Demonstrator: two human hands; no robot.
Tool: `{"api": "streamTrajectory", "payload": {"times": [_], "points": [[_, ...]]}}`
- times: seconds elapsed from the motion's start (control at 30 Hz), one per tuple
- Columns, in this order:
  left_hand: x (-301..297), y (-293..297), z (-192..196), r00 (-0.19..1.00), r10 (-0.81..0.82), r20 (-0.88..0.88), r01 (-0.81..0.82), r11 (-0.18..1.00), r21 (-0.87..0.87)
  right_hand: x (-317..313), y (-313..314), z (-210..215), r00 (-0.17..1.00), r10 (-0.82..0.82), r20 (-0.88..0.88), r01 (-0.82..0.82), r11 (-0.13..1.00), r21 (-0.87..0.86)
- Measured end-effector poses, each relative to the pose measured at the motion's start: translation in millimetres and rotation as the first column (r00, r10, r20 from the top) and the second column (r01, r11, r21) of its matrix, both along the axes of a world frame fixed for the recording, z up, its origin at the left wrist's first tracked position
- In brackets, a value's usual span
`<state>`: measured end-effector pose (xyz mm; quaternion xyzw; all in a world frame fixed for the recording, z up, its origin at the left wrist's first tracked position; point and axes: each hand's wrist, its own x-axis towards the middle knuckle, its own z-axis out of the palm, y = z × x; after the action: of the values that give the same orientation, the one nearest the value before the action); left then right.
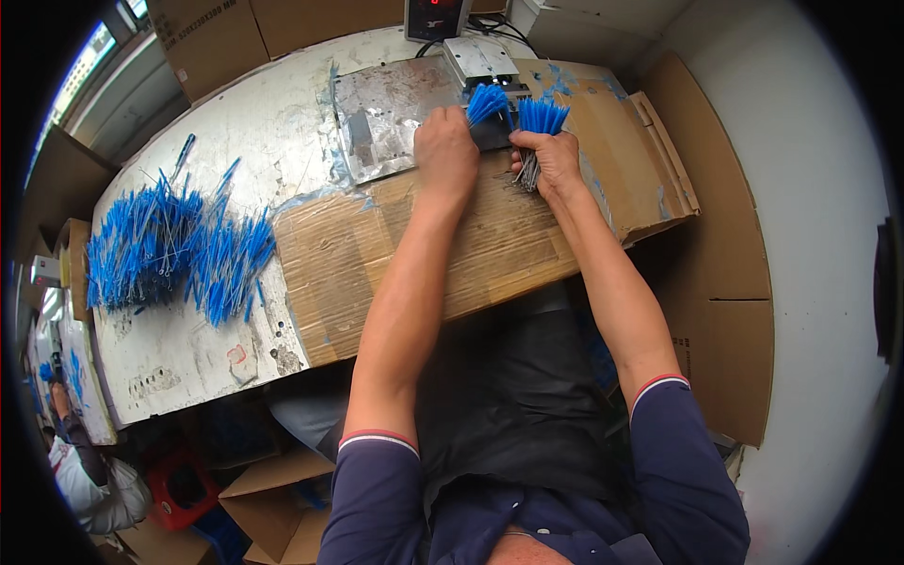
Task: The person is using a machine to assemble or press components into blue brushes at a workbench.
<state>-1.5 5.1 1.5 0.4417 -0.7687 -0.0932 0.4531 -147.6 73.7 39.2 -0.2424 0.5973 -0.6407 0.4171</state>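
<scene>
Blue-tipped wires sit gripped in the right hand, upper centre, while the left hand curls beside another blue bunch, whether pinching I cannot tell.

- Navy shirt, short-sleeved, with small pale buttons down the front
- Left sleeve: plain navy, its cuff edged with thin bands — red and white
- Right sleeve: navy too, with a matching cuff
- Apron on the far side of the buttons — black, creased
- Left hand and right hand: bare
</scene>
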Motion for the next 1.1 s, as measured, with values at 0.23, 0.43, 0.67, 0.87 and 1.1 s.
{"api": "streamTrajectory", "payload": {"times": [0.23,0.43,0.67,0.87,1.1], "points": [[3,-4,-1,0.985,0.170,-0.023,-0.170,0.985,0.002,12,-7,8,0.999,-0.024,-0.041,0.027,0.998,0.064],[0,-4,-2,0.972,0.201,-0.123,-0.198,0.979,0.040,10,-24,3,0.994,-0.048,-0.096,0.062,0.987,0.148],[2,-10,-4,0.971,0.167,-0.173,-0.182,0.980,-0.076,16,-28,-1,0.986,-0.105,-0.132,0.123,0.983,0.140],[2,-6,-3,0.986,0.077,-0.150,-0.078,0.997,-0.006,12,-21,-5,0.995,-0.079,-0.055,0.081,0.995,0.051],[1,-4,1,0.993,0.049,-0.104,-0.048,0.999,0.009,1,-2,-13,0.979,0.060,0.194,-0.021,0.981,-0.195]]}}
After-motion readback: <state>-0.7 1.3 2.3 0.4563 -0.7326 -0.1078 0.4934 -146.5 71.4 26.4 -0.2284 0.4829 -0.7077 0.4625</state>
